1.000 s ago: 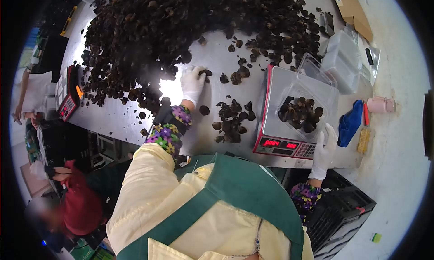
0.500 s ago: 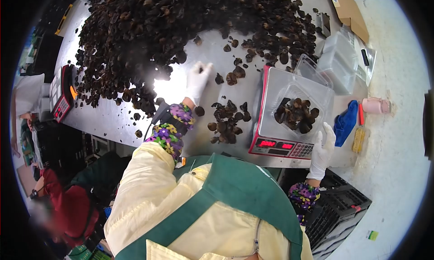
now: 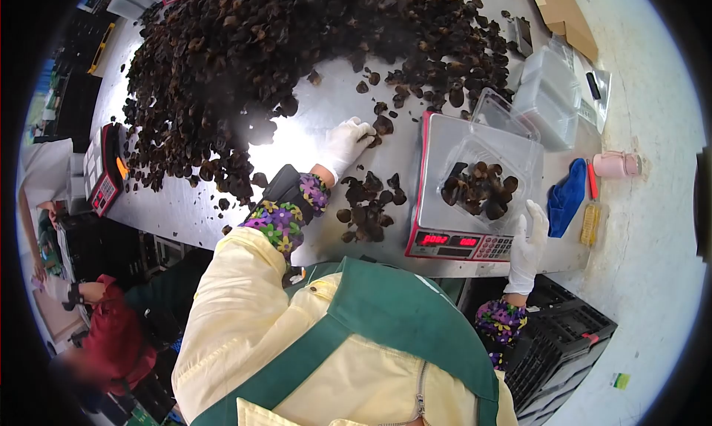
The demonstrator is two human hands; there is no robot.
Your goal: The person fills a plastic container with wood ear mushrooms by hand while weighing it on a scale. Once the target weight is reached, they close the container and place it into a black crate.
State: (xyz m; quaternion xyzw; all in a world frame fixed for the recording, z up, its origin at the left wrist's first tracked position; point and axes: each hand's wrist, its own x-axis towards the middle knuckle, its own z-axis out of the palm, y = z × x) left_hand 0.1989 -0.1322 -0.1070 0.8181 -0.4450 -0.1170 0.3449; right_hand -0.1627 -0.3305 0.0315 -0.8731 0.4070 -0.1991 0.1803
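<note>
My left hand (image 3: 347,147), in a white glove, reaches over the metal table with its fingers bent together on a dark, curled fungus-like piece (image 3: 376,140). Just below it lies a small loose group of such pieces (image 3: 366,209). A red-edged scale (image 3: 437,144) bears a clear plastic tray (image 3: 512,148) with a cluster of dark pieces (image 3: 482,190) in it. Beside the scale's lower right corner, my right hand (image 3: 527,249), also gloved, has its fingers apart and holds nothing.
A large heap of dark pieces (image 3: 222,63) covers the table's far side. Stacked clear trays (image 3: 547,100), a blue cloth (image 3: 567,197) and a pink cup (image 3: 615,165) stand right. Another scale (image 3: 104,170) is left, near a co-worker in a red sleeve (image 3: 115,337).
My left hand has moved right and slightly down, from beside the heap to the loose piece. My right hand has stayed nearly in place by the scale.
</note>
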